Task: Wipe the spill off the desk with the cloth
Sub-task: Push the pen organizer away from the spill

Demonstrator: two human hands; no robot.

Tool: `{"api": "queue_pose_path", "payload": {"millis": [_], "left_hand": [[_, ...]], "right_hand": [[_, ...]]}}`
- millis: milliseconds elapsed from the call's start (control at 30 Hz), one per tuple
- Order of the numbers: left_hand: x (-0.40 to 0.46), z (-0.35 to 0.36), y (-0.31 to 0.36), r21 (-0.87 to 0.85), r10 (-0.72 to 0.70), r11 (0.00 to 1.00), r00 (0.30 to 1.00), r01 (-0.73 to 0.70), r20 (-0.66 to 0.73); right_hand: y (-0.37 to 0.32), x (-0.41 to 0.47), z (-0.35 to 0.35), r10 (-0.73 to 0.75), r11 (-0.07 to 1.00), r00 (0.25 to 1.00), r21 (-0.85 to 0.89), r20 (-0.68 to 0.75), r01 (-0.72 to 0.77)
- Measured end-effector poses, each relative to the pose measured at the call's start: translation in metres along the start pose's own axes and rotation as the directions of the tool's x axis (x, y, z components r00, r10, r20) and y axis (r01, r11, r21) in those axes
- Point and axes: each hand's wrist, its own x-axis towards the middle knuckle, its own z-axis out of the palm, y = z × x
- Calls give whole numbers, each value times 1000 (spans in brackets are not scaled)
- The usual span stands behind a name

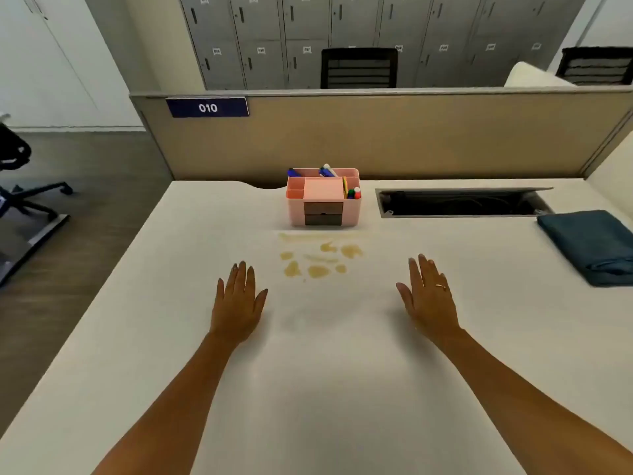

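A yellowish-brown spill (318,257) lies in several blotches on the white desk (325,389), just in front of a pink organizer. A folded dark teal cloth (591,246) rests at the desk's far right edge, untouched. My left hand (238,303) lies flat on the desk, palm down, to the lower left of the spill. My right hand (428,298), wearing a ring, lies flat to the lower right of the spill, well left of the cloth. Both hands hold nothing.
A pink desk organizer (323,197) with pens stands behind the spill. An open cable tray slot (459,202) is cut into the desk at the back right. A beige partition (376,138) closes the far edge. An office chair (20,173) stands on the floor at left.
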Motion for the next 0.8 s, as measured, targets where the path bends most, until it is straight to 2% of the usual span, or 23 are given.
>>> {"api": "queue_pose_path", "payload": {"millis": [133,267,667,800], "left_hand": [[-16,25,-2,-49,-37,998,998,40,59],[-29,35,0,-80,-38,996,995,45,90],[-34,44,0,-85,-70,994,996,74,53],[-30,35,-1,-152,-96,984,995,93,-13]], "right_hand": [[6,-30,26,73,997,996,30,52,-75],[10,-42,42,107,993,993,55,40,-109],[12,-42,50,115,993,992,-15,55,-115],[11,-39,51,110,994,994,-16,-27,-110]]}}
